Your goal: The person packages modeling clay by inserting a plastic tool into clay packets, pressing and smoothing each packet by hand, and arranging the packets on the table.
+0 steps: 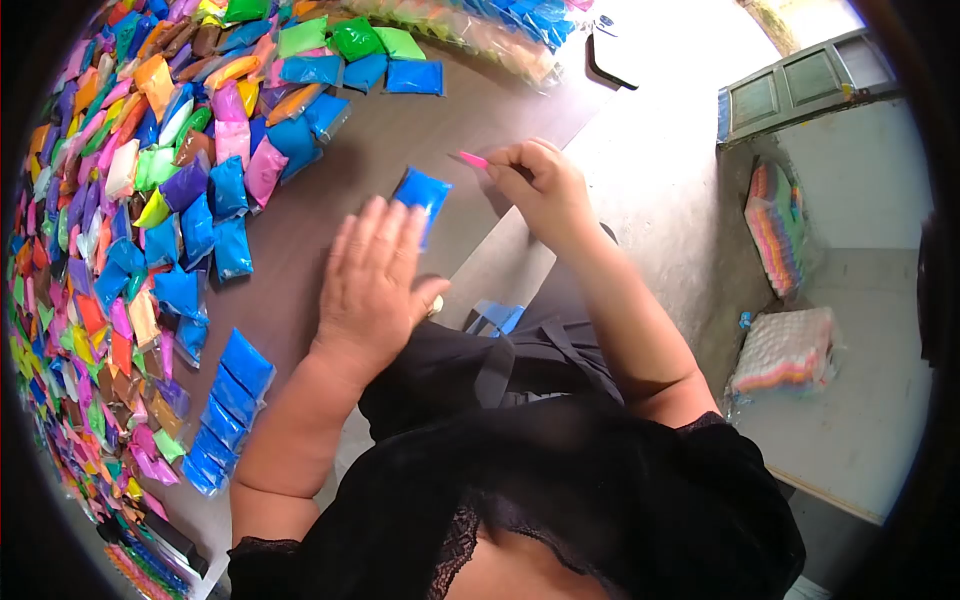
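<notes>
My left hand lies palm down with its fingers stretched out. Its fingertips overlap the lower edge of a small glossy blue packet on the table; whether they press on it I cannot tell. To the right, my right hand pinches a slim pink pointed tool between thumb and fingers. The tool's thin tip points left, a little above and apart from the packet. A joined strip of blue packets rests left of my left forearm.
A large heap of multicoloured packets covers the left side of the brown table. Clear bags of packets lie at the far edge. On the right, pastel stacks in plastic stand by the wall. A black-edged object lies at the top.
</notes>
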A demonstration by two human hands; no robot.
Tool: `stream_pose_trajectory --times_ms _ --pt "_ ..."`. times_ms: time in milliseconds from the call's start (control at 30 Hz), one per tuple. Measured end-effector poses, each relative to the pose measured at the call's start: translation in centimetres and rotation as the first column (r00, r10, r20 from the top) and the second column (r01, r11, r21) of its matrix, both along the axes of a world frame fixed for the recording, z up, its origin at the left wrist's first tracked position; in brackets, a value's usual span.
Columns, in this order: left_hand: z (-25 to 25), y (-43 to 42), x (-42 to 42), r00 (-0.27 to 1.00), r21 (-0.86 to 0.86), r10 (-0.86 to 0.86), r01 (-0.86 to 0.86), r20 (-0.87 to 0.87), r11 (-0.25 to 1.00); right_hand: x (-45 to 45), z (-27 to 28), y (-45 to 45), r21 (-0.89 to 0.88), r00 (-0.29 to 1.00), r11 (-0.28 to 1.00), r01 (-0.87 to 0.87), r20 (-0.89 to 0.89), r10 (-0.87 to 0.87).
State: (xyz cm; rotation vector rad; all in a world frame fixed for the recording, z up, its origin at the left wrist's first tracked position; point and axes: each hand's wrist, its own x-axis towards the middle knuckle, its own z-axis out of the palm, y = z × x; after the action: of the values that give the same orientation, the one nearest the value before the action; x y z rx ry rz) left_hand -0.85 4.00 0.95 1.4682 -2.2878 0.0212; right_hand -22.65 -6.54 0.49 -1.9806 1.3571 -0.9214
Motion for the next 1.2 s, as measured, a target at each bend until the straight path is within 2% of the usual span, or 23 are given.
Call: stream_pose_trajectory --times_ms 100,133,267,367,433,567,633,667,733,800,933,1033,1133,1200 --pt "0.2 0.0 0.2 0.996 -0.027 0.082 -0.083 -0.019 0.996 -1.0 -1.1 1.8 0.107 0.994 0.994 0.01 0.104 -0.021" --pt "-0.2 0.3 0.3 0.999 0.017 0.03 -0.029 -0.043 0.999 -1.1 -1.4 2.2 0.156 0.988 0.988 -0.005 0.15 -0.019" --pt "-0.8 0.8 -0.1 1.0 0.065 -0.005 0.007 -0.031 0.998 -1.2 -1.8 2.8 0.142 0.984 0.99 -0.013 0.177 -0.012" --pt "-0.3 0.5 -0.2 0.999 0.028 0.05 -0.05 -0.011 0.998 -0.7 -1.2 3.1 0.059 0.985 0.998 0.001 0.174 -0.012" --pt "-0.9 0.4 -0.1 0.998 0.082 0.044 -0.04 -0.05 0.996 -0.1 -0.2 3.5 0.066 0.981 0.988 -0.137 0.147 0.126" --pt "-0.6 0.6 -0.4 0.997 0.125 0.053 -0.047 -0.049 0.991 1.8 0.4 4.0 0.014 0.987 0.987 -0.158 0.036 0.157" --pt "-0.6 0.6 -0.2 0.976 0.152 -0.035 0.069 -0.216 0.986 2.2 -0.7 3.2 -0.107 0.992 0.987 -0.123 0.006 0.124" --pt "-0.7 0.5 -0.1 0.976 0.157 -0.03 0.065 -0.214 0.985 2.1 -0.9 2.8 -0.094 0.993 0.989 -0.116 0.005 0.117" --pt "-0.9 0.4 0.2 0.979 0.056 -0.084 0.096 -0.186 0.994 1.9 -1.0 2.3 -0.109 0.992 0.986 -0.123 -0.011 0.123" --pt "-1.1 0.3 0.5 0.98 0.052 -0.1 0.111 -0.17 0.992 1.6 -1.0 1.8 -0.184 0.99 0.974 -0.134 -0.078 0.121" --pt "-1.1 -0.1 0.8 0.978 0.052 -0.146 0.155 -0.15 0.987 1.8 -1.2 1.4 -0.249 0.99 0.961 -0.117 -0.102 0.094" --pt "-1.0 -0.4 0.6 0.971 0.0 -0.079 0.081 -0.225 0.997 1.7 -1.3 1.2 -0.283 0.986 0.95 -0.135 -0.133 0.1" --pt "0.3 -0.8 0.5 0.98 0.015 -0.012 0.015 -0.197 1.0 1.0 -1.3 0.2 -0.247 0.976 0.955 -0.165 -0.181 0.122" --pt "-0.6 -1.1 1.0 0.986 0.075 -0.033 0.046 -0.166 0.996 0.8 -1.6 -0.7 -0.333 0.965 0.911 -0.242 -0.176 0.192"
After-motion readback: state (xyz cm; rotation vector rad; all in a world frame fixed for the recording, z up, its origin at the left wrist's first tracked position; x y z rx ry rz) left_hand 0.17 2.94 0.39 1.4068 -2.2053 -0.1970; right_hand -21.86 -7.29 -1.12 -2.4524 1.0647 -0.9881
